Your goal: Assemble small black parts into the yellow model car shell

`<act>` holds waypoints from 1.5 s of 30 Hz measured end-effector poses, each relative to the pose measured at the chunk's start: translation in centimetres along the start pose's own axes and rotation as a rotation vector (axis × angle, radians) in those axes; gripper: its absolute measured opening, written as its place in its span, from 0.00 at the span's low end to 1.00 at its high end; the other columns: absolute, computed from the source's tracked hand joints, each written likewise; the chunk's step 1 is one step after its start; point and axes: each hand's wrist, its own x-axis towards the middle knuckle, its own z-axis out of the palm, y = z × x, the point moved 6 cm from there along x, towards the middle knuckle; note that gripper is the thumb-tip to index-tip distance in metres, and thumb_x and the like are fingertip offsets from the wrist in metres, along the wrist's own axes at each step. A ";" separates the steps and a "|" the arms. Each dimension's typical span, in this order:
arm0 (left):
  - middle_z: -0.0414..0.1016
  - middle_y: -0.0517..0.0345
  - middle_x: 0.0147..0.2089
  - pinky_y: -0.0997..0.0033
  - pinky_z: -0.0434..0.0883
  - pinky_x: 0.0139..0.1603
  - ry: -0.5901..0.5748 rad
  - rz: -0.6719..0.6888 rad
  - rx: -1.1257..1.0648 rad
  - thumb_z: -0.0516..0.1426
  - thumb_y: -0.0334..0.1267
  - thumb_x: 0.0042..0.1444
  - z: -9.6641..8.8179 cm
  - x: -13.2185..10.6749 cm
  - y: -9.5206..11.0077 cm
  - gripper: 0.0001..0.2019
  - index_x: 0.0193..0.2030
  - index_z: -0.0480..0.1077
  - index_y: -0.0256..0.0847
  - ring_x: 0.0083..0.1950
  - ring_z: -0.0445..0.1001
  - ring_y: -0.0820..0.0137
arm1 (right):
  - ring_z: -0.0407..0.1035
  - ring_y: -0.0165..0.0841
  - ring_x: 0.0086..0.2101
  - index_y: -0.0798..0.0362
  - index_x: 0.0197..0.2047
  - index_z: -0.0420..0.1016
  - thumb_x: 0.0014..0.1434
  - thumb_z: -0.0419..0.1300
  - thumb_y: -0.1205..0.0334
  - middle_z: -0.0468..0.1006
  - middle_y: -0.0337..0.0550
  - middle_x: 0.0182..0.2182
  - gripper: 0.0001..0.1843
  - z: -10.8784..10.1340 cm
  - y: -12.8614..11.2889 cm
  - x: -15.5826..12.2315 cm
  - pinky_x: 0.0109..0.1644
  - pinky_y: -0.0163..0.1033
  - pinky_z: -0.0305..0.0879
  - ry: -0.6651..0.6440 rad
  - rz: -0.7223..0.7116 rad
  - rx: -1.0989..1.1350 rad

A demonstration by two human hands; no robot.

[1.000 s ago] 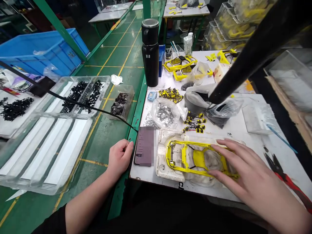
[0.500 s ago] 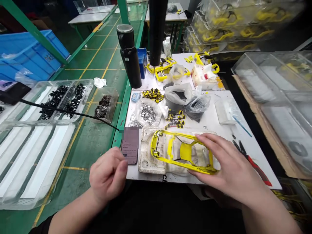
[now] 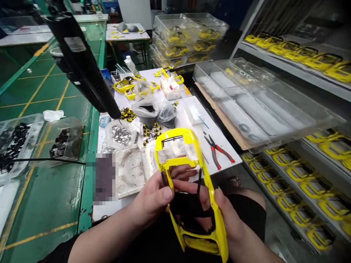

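A yellow toy car body shell (image 3: 189, 190) is held up over my lap, lengthwise, its nose pointing away from me. My left hand (image 3: 153, 201) grips its left side, thumb on the yellow edge and fingers curled inside the shell. My right hand (image 3: 233, 226) clasps the right side near the rear. A white foam cradle (image 3: 131, 171) lies on the white table (image 3: 192, 124) just ahead of my hands.
A phone (image 3: 103, 178) lies at the table's left edge. Red-handled pliers (image 3: 219, 149), bags of small metal and black-yellow parts (image 3: 120, 133) and more yellow shells (image 3: 128, 86) sit on the table. Clear trays (image 3: 255, 98) and shelves of yellow shells (image 3: 309, 171) stand right. A black object (image 3: 85, 65) hangs upper left.
The yellow shell has been lifted off the foam cradle and brought toward me. My left hand left the phone and took hold of the shell. My view has swung right.
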 end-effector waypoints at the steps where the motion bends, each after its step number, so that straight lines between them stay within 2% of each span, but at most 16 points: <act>1: 0.87 0.31 0.61 0.27 0.70 0.78 0.015 -0.024 0.010 0.71 0.64 0.66 -0.1 0.1 -0.6 0.37 0.71 0.78 0.39 0.78 0.74 0.32 | 0.83 0.42 0.54 0.45 0.72 0.85 0.73 0.62 0.22 0.86 0.51 0.61 0.42 -0.2 0.6 -0.4 0.62 0.43 0.77 0.009 0.001 0.026; 5: 0.85 0.30 0.66 0.30 0.73 0.77 0.071 -0.089 0.026 0.70 0.66 0.66 -0.3 0.3 -2.8 0.36 0.66 0.82 0.38 0.78 0.74 0.31 | 0.84 0.42 0.49 0.46 0.71 0.84 0.70 0.64 0.19 0.87 0.53 0.59 0.45 -1.5 2.1 -2.0 0.57 0.44 0.79 0.084 -0.011 0.022; 9: 0.80 0.35 0.73 0.35 0.71 0.80 0.208 -0.008 0.036 0.69 0.65 0.68 -0.8 0.1 -3.9 0.41 0.80 0.71 0.45 0.79 0.74 0.38 | 0.79 0.50 0.62 0.46 0.77 0.77 0.71 0.65 0.22 0.79 0.55 0.69 0.46 -2.6 1.9 -2.8 0.69 0.54 0.75 0.134 -0.118 -0.108; 11: 0.73 0.40 0.80 0.39 0.68 0.83 0.271 0.092 0.060 0.71 0.65 0.66 -0.8 -0.2 -3.9 0.46 0.84 0.65 0.52 0.82 0.70 0.42 | 0.72 0.53 0.71 0.42 0.84 0.65 0.70 0.69 0.25 0.71 0.55 0.76 0.51 -3.4 1.3 -3.1 0.76 0.57 0.69 0.258 -0.231 -0.331; 13: 0.63 0.44 0.86 0.43 0.67 0.84 0.262 0.134 0.080 0.74 0.68 0.60 -0.2 -0.5 -3.8 0.51 0.84 0.64 0.55 0.85 0.65 0.42 | 0.67 0.55 0.74 0.43 0.88 0.54 0.63 0.75 0.22 0.64 0.58 0.79 0.64 -4.0 0.6 -3.7 0.79 0.59 0.67 0.462 -0.314 -0.660; 16: 0.61 0.45 0.87 0.47 0.75 0.78 0.229 0.109 0.069 0.78 0.65 0.54 0.6 -0.4 -3.2 0.51 0.80 0.70 0.54 0.83 0.68 0.40 | 0.66 0.59 0.74 0.49 0.89 0.51 0.53 0.72 0.11 0.62 0.62 0.78 0.78 -3.2 -0.7 -4.6 0.78 0.58 0.70 0.608 -0.353 -1.089; 18: 0.73 0.44 0.80 0.50 0.80 0.71 0.250 0.080 -0.001 0.78 0.58 0.58 0.4 -0.2 -2.6 0.44 0.78 0.72 0.53 0.75 0.78 0.44 | 0.72 0.54 0.69 0.49 0.88 0.56 0.59 0.66 0.11 0.70 0.60 0.72 0.71 -2.0 -1.7 -4.9 0.73 0.53 0.76 0.516 -0.381 -1.242; 21: 0.86 0.45 0.63 0.55 0.84 0.61 0.209 -0.039 -0.185 0.75 0.54 0.64 -0.1 0.1 -2.2 0.38 0.77 0.73 0.49 0.58 0.88 0.53 | 0.82 0.42 0.52 0.44 0.76 0.77 0.74 0.63 0.23 0.83 0.48 0.56 0.42 -2.0 -4.5 -5.5 0.54 0.42 0.82 0.430 -0.486 -1.371; 22: 0.87 0.46 0.60 0.55 0.85 0.60 0.170 -0.075 -0.238 0.74 0.55 0.64 -0.2 0.1 -2.2 0.37 0.76 0.75 0.47 0.54 0.88 0.55 | 0.82 0.41 0.47 0.43 0.70 0.83 0.78 0.62 0.28 0.84 0.46 0.52 0.33 -2.9 -5.8 -5.5 0.51 0.41 0.82 0.486 -0.530 -1.416; 24: 0.88 0.44 0.59 0.55 0.85 0.60 0.094 -0.114 -0.303 0.74 0.59 0.64 -0.1 0.0 -2.3 0.37 0.74 0.77 0.44 0.52 0.88 0.56 | 0.82 0.43 0.47 0.46 0.61 0.86 0.81 0.61 0.35 0.85 0.48 0.52 0.26 -5.8 -8.7 -5.5 0.55 0.46 0.81 0.788 -0.639 -1.563; 26: 0.88 0.42 0.60 0.55 0.84 0.62 0.048 -0.123 -0.324 0.72 0.63 0.64 0.3 -0.3 -2.6 0.38 0.73 0.78 0.42 0.54 0.88 0.55 | 0.76 0.55 0.63 0.52 0.67 0.83 0.81 0.59 0.37 0.82 0.58 0.62 0.30 -9.3 -10.2 -4.3 0.72 0.59 0.73 0.987 -0.560 -1.778; 28: 0.88 0.42 0.60 0.56 0.83 0.63 0.045 -0.124 -0.335 0.71 0.67 0.65 0.8 -0.6 -3.0 0.38 0.70 0.81 0.41 0.55 0.88 0.55 | 0.66 0.62 0.72 0.60 0.77 0.74 0.79 0.59 0.37 0.73 0.67 0.73 0.39 -12.8 -10.2 -2.3 0.77 0.65 0.66 0.951 -0.339 -1.975; 31: 0.88 0.44 0.58 0.58 0.82 0.62 0.051 -0.128 -0.363 0.70 0.66 0.65 1.5 -0.9 -3.2 0.35 0.67 0.84 0.40 0.56 0.87 0.54 | 0.65 0.65 0.73 0.60 0.81 0.68 0.75 0.64 0.38 0.68 0.66 0.78 0.44 -15.9 -9.6 -1.1 0.77 0.69 0.65 0.873 -0.215 -2.042; 35: 0.88 0.47 0.59 0.56 0.81 0.64 0.036 -0.112 -0.359 0.71 0.64 0.65 1.4 -1.0 -2.8 0.38 0.74 0.79 0.45 0.56 0.86 0.54 | 0.67 0.62 0.71 0.59 0.80 0.70 0.76 0.64 0.43 0.71 0.65 0.76 0.40 -16.8 -9.3 -2.4 0.77 0.66 0.66 0.839 -0.213 -2.049; 41: 0.87 0.52 0.56 0.53 0.82 0.62 0.041 -0.116 -0.260 0.74 0.63 0.62 0.6 -1.0 -2.3 0.54 0.88 0.57 0.56 0.52 0.87 0.55 | 0.69 0.59 0.67 0.55 0.78 0.74 0.70 0.72 0.47 0.75 0.56 0.73 0.40 -16.8 -9.4 -5.1 0.76 0.60 0.67 0.750 -0.201 -2.022; 45: 0.84 0.45 0.66 0.57 0.82 0.54 -0.004 -0.106 -0.119 0.74 0.66 0.59 0.7 -0.6 -2.2 0.54 0.87 0.60 0.56 0.51 0.85 0.56 | 0.76 0.56 0.61 0.55 0.78 0.73 0.67 0.67 0.60 0.74 0.57 0.72 0.38 -16.9 -9.0 -6.1 0.68 0.57 0.75 0.866 -0.068 -1.949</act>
